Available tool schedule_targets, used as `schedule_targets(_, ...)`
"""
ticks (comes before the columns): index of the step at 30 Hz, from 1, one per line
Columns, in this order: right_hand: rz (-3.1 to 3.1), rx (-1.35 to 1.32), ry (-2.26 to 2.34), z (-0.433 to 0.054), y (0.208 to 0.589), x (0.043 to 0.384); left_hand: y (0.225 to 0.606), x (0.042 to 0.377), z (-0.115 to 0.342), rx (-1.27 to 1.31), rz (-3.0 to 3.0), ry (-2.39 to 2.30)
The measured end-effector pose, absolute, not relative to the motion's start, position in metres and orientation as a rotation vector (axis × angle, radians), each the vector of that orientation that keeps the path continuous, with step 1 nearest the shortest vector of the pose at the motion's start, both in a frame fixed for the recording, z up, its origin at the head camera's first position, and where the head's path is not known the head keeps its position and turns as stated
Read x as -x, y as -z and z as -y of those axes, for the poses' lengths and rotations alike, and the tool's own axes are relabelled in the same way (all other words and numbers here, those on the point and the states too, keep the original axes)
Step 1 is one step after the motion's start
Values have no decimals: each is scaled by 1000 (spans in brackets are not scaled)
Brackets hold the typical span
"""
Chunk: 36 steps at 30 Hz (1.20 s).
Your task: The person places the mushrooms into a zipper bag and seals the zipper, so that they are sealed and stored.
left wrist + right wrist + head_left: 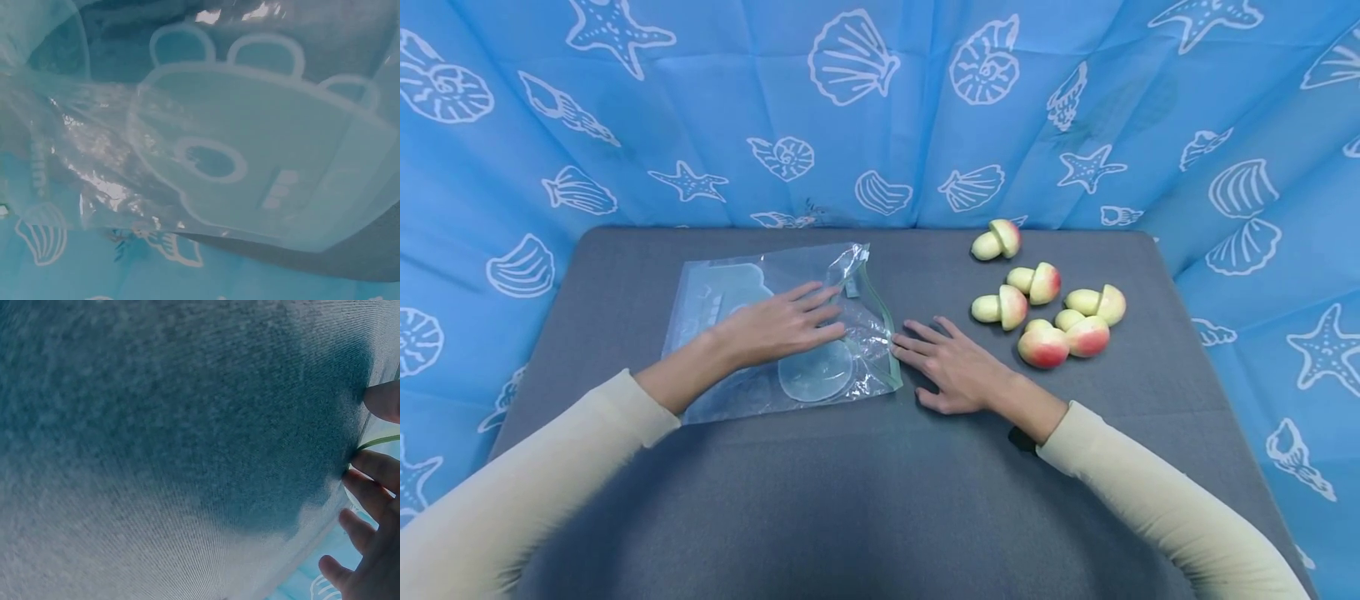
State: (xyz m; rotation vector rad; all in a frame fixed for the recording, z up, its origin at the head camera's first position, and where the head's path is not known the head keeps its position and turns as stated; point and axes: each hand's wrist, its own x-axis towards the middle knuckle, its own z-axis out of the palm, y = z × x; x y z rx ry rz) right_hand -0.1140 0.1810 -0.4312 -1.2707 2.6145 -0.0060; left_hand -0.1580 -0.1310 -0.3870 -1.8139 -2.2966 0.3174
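A clear plastic zip bag with frosted bear-shaped printing lies flat on the grey table, its green-edged opening facing right. My left hand is over the middle of the bag with its fingers extended; whether it presses the plastic cannot be told. At the opening edge, my right hand has its fingers spread, the fingertips touching the green zip strip. The left wrist view shows the bag's print close up, with that hand hidden. Spread fingers of the right hand show at the right wrist view's edge.
Several mushroom-shaped pieces, pale yellow with red-tinged caps, lie in a loose group right of the bag, beyond my right hand. The grey table meets a blue curtain printed with white shells and starfish at its back and sides.
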Motion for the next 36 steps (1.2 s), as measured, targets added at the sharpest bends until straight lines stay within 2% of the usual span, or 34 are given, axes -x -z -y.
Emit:
schedule_targets(13, -2604, 1426, -66, -174, 430, 114, 387, 157, 125, 1830, 2315, -340)
schedule_targets(36, -2620, 1484, -13, -171, 429, 111, 391, 156, 117, 1865, 2295, -261)
